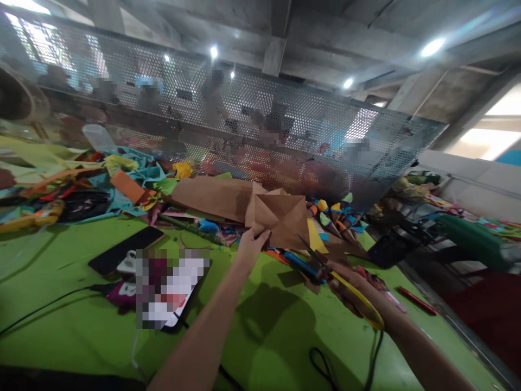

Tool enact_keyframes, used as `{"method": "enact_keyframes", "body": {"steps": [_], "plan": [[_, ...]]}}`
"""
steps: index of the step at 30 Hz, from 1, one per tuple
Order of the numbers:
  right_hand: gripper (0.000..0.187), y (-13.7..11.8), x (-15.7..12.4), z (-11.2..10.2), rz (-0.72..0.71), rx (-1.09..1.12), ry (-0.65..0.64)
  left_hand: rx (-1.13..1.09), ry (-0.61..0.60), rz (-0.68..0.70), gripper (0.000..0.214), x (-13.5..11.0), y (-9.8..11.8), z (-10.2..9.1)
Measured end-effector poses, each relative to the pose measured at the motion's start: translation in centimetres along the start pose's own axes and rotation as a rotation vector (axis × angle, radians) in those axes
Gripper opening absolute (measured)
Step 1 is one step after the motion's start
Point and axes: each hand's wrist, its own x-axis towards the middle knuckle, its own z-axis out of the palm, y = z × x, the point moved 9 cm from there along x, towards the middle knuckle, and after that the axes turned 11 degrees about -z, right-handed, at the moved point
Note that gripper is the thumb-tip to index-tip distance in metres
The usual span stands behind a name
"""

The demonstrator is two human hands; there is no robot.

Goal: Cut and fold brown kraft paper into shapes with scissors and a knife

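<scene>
A folded piece of brown paper (280,217), creased in several places, is raised above the table's far side. My left hand (253,244) is closed on its lower left edge, thumb in front. In my right hand (354,285) is a pair of scissors (360,298) with yellow handles. Its dark blades point up and left towards the paper's lower right corner; I cannot tell whether they touch it. A longer brown paper piece (211,196) lies behind, partly covered by the folded one.
A green table (277,353) carries a dark phone (126,250), a second phone (183,293) with cables, and a red pen (417,300). Coloured paper scraps (134,174) heap along the back. A perforated metal screen (244,125) stands behind them, with people beyond.
</scene>
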Motion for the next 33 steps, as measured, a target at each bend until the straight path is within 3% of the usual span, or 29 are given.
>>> {"method": "enact_keyframes", "body": {"steps": [10,16,20,27,33], "plan": [[0.05,-0.9,0.5,-1.1,-0.105,-0.16,0.019,-0.007,-0.003,-0.003,0.031,0.1,-0.1,0.0],[0.059,0.2,-0.1,-1.0,-0.086,-0.131,-0.013,-0.015,0.005,-0.024,0.031,0.0,-0.1,0.0],[0.059,0.7,-0.4,-0.9,-0.07,-0.103,-0.007,-0.009,-0.055,-0.002,0.028,-0.1,-0.2,0.7],[0.055,-0.8,-0.2,-0.3,-0.116,-0.09,-0.058,-0.002,-0.058,-0.017,0.024,-0.6,0.2,0.9],[0.061,0.5,-0.6,-1.1,-0.068,-0.116,-0.007,0.006,-0.082,-0.011,0.023,-0.6,0.2,1.2]]}}
